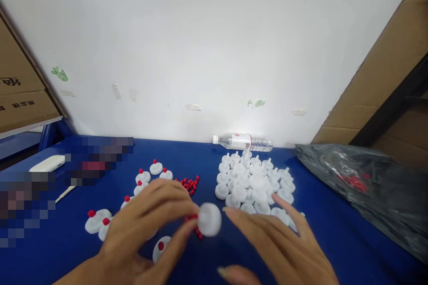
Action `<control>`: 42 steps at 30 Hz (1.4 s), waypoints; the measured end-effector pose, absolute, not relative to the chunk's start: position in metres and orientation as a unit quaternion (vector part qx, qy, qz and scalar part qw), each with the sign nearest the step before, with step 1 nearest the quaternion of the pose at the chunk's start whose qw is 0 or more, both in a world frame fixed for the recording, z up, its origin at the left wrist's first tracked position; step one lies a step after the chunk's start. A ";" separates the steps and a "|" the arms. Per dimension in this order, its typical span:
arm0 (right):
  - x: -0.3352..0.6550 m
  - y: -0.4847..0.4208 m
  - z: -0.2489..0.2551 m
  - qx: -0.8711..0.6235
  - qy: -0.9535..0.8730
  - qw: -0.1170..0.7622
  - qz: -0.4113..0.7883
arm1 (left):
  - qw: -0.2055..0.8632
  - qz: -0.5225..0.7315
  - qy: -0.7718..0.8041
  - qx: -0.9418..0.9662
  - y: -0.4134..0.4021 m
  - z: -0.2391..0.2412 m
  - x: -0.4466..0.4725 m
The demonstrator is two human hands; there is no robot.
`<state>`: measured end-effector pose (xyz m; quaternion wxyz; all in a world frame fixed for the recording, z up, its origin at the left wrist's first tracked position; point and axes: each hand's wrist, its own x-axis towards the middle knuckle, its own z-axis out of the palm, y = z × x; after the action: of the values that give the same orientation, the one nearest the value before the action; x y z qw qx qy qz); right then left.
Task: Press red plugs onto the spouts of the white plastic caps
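My left hand [143,236] pinches a white plastic disc [209,219] between thumb and fingertips, with a small red cap [191,217] at the fingertips beside it. My right hand [277,245] hovers just to the right of the disc, fingers stretched and apart, holding nothing. A pile of plain white discs [254,182] lies behind the right hand. Loose red caps [190,184] sit in a small heap behind the left hand. White discs fitted with red caps [147,176] are spread on the blue table [334,231] at left.
A clear water bottle [242,141] lies on its side against the white wall. A dark plastic bag [368,187] with red pieces inside sits at right. Cardboard boxes [20,93] stand at both sides. A white object [47,163] lies at far left.
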<state>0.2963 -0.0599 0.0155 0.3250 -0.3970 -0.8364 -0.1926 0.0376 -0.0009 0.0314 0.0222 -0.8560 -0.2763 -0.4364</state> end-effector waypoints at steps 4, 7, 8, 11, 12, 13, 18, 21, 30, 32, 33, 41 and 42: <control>0.296 -0.062 0.018 -0.438 -0.784 0.391 -0.201 | 0.065 -0.390 -0.335 -0.855 0.020 0.040 0.031; 0.295 -0.062 0.018 -0.438 -0.784 0.392 -0.200 | 0.119 -0.321 -0.381 -0.859 0.032 0.034 0.027; 0.295 -0.062 0.018 -0.434 -0.789 0.387 -0.200 | 0.137 -0.305 -0.391 -0.858 0.034 0.031 0.026; 0.296 -0.061 0.016 -0.428 -0.795 0.377 -0.206 | 0.179 -0.268 -0.421 -0.848 0.038 0.022 0.020; 0.297 -0.061 0.015 -0.433 -0.792 0.375 -0.211 | 0.194 -0.254 -0.430 -0.845 0.039 0.021 0.017; 0.299 -0.060 0.013 -0.441 -0.789 0.369 -0.215 | 0.207 -0.242 -0.435 -0.842 0.040 0.020 0.014; 0.307 -0.056 -0.005 -0.517 -0.763 0.273 -0.275 | 0.237 -0.236 -0.430 -0.839 0.041 0.023 0.010; 0.313 -0.053 -0.019 -0.533 -0.759 0.198 -0.318 | 0.173 -0.281 -0.397 -0.856 0.036 0.024 0.019; 0.326 -0.050 -0.029 -0.512 -0.780 0.169 -0.319 | 0.042 -0.311 -0.239 -0.919 0.002 0.026 0.046; 0.327 -0.050 -0.025 -0.513 -0.782 0.194 -0.297 | 0.049 -0.305 -0.238 -0.921 0.001 0.021 0.046; 0.326 -0.051 -0.023 -0.511 -0.785 0.208 -0.280 | 0.051 -0.301 -0.233 -0.923 0.001 0.019 0.046; 0.316 -0.056 -0.008 -0.473 -0.836 0.250 -0.120 | 0.019 -0.270 -0.218 -0.938 0.005 0.005 0.046; 0.316 -0.056 -0.008 -0.473 -0.838 0.247 -0.117 | 0.024 -0.269 -0.217 -0.938 0.005 0.005 0.045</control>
<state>0.3156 -0.0561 -0.0079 0.2467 -0.4729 -0.8378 -0.1168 0.0454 0.0048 0.0047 0.0237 -0.9382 -0.2172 -0.2685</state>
